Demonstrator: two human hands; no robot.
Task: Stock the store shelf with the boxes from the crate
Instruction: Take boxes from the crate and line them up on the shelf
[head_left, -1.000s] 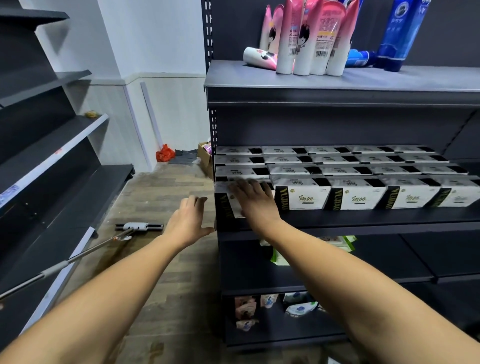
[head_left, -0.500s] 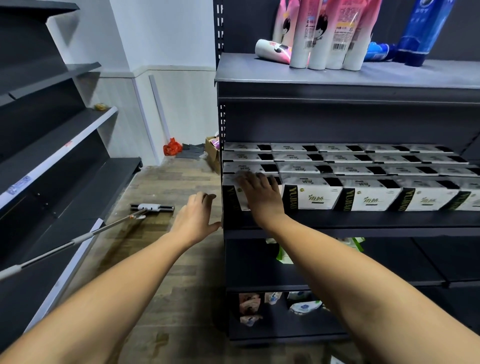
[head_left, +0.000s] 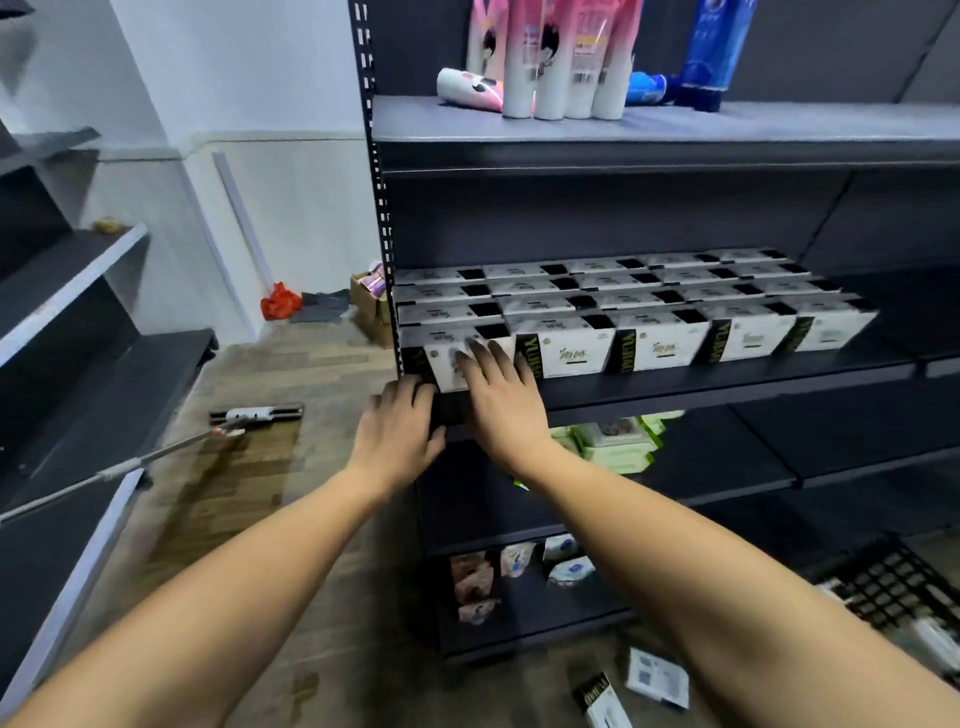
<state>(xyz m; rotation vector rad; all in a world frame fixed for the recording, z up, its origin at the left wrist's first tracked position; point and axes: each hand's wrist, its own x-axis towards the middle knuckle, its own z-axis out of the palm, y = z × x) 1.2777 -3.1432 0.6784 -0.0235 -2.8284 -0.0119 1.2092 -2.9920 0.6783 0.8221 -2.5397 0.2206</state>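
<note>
Rows of white and black boxes (head_left: 654, 345) fill the left part of the dark middle shelf (head_left: 727, 376). My right hand (head_left: 498, 395) lies flat with straight fingers on the front of the leftmost front box (head_left: 447, 358). My left hand (head_left: 397, 431) is at the shelf's left front corner, its fingers against the shelf edge below that box. A black crate (head_left: 893, 587) sits on the floor at the lower right. Two loose boxes (head_left: 657, 678) lie on the floor beside it.
Pink and blue tubes (head_left: 561, 57) stand on the top shelf. Green packs (head_left: 618, 447) and pouches (head_left: 472, 582) occupy the lower shelves. A mop (head_left: 156, 457) lies across the wooden floor at left, by an empty shelf unit (head_left: 67, 312). A cardboard carton (head_left: 371, 306) stands against the far wall.
My left hand moved right to the shelf's front corner. My right hand stays on the leftmost box. The view tilted down, bringing the crate and floor boxes into sight.
</note>
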